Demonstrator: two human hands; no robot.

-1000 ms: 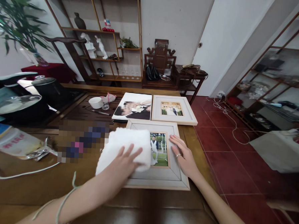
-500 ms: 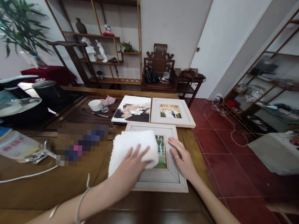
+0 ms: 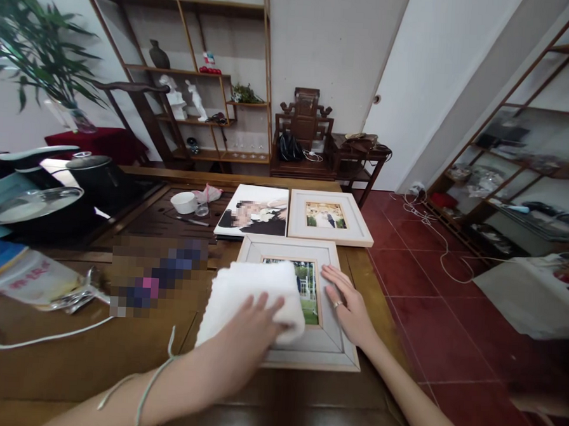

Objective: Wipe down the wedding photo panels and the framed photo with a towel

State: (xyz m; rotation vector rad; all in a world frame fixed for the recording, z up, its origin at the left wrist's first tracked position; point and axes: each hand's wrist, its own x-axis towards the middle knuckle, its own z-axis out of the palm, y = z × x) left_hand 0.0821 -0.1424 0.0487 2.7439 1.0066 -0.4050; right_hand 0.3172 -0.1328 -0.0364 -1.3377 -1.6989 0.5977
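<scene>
A white cloth (image 3: 249, 294) lies folded over the left part of a pale picture frame (image 3: 328, 345) on the wooden table. My left hand (image 3: 249, 338) presses on the cloth, with its fingers spread over it and the thumb bent against its edge. Part of a green outdoor photo (image 3: 311, 291) shows beside the cloth; the rest is covered. On the frame's right border rests my right hand (image 3: 349, 305), with fingers stretched out and a ring on one of them. It holds nothing.
Behind the frame lie a white-edged photo panel (image 3: 256, 211) and a second framed picture (image 3: 329, 218). To the left are a white cup (image 3: 184, 202), a black kettle (image 3: 93, 181), a plastic package (image 3: 28, 276) and a white cord (image 3: 44, 340). Red floor tiles (image 3: 405, 270) border the table's right edge.
My left hand and the cloth have slid a little toward me on the frame, uncovering more of the photo's top. My right hand stays on the border. The view has tilted slightly.
</scene>
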